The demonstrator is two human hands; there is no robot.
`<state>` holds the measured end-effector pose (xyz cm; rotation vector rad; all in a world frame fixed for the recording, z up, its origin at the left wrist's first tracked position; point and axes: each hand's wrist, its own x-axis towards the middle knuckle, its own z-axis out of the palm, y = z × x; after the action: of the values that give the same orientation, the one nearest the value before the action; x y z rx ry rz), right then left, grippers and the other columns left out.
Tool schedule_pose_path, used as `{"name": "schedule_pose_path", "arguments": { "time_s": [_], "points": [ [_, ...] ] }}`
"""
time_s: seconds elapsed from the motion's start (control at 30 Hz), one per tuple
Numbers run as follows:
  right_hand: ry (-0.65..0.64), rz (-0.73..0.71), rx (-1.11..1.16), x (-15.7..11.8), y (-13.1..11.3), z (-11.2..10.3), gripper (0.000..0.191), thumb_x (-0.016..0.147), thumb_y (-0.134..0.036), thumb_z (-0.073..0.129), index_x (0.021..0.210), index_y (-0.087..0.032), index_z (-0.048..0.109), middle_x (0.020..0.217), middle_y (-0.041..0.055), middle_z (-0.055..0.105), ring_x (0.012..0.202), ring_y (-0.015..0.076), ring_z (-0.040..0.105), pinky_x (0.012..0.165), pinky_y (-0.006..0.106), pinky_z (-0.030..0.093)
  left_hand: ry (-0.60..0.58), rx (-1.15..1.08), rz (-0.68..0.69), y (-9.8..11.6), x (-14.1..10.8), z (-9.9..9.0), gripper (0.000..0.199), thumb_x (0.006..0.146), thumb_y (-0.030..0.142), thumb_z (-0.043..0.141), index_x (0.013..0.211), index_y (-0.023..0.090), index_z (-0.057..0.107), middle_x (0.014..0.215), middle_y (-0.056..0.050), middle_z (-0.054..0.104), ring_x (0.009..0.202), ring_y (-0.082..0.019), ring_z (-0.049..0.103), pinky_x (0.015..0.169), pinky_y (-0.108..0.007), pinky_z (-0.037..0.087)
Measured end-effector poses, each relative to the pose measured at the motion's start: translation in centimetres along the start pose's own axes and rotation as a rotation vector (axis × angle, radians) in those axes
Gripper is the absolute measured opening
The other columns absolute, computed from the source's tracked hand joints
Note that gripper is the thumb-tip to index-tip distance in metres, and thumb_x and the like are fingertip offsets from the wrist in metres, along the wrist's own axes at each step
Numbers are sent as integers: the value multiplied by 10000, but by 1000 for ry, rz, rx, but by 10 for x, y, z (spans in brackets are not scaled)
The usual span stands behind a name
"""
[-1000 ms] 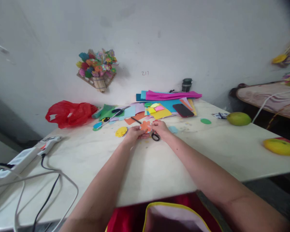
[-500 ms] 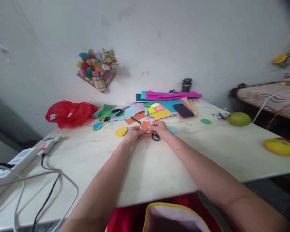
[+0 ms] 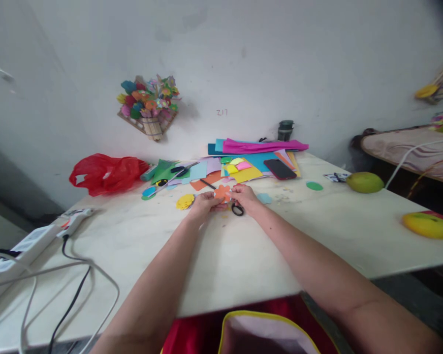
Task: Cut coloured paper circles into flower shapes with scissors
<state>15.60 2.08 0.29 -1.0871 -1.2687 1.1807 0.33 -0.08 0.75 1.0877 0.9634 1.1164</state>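
An orange paper flower (image 3: 222, 192) with rounded petals is held between my two hands, just above the table. My left hand (image 3: 205, 202) grips its left side, thumb on top and fingers beneath. At the right edge, my right hand (image 3: 244, 195) pinches the same flower. Below and partly behind the hands lie scissors (image 3: 237, 210); a black handle loop shows near my right wrist. Left of my left hand sits a stack of yellow paper flowers (image 3: 185, 201). A light blue paper flower (image 3: 265, 198) rests right of my right hand.
Coloured paper sheets (image 3: 249, 173) and a phone (image 3: 279, 169) lie at the back. Another pair of scissors (image 3: 182, 170) and a red plastic bag (image 3: 107, 173) are at the left. Power strips (image 3: 29, 246) with cables occupy the near left. Mangoes (image 3: 365, 182) lie at the right.
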Motion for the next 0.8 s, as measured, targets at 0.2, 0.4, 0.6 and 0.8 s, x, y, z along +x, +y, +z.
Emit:
{"name": "schedule_pose_path", "arguments": {
  "time_s": [0.2,0.4,0.6,0.8],
  "points": [
    [23,46,75,-2,-4,-1,157,570,-212,669,537,-155,526,447,-47,490,429,71,436,364,180,305,67,-147,-25,5,0,0,322,773,446,603,738,134,528,532,-67,632,610,-246,683,553,-308,546],
    [42,36,91,0,-4,-1,172,557,-215,689,537,-154,529,441,-50,487,423,70,436,367,180,302,-67,-85,-29,2,-2,-1,181,696,211,702,751,98,571,690,-126,693,658,-225,689,597,-273,555],
    [32,26,89,1,-2,-1,185,552,-223,696,531,-159,524,450,-43,498,446,80,455,376,182,306,-89,-84,-33,-1,-2,-3,120,651,67,677,740,91,602,748,-117,707,662,-188,687,647,-258,558],
    [36,19,73,0,-2,-2,154,572,-210,674,535,-158,534,450,-40,502,425,71,425,372,185,312,-98,-89,-39,-1,-2,-3,141,631,55,693,733,92,604,728,-103,701,687,-194,688,677,-269,558]
  ]
}}
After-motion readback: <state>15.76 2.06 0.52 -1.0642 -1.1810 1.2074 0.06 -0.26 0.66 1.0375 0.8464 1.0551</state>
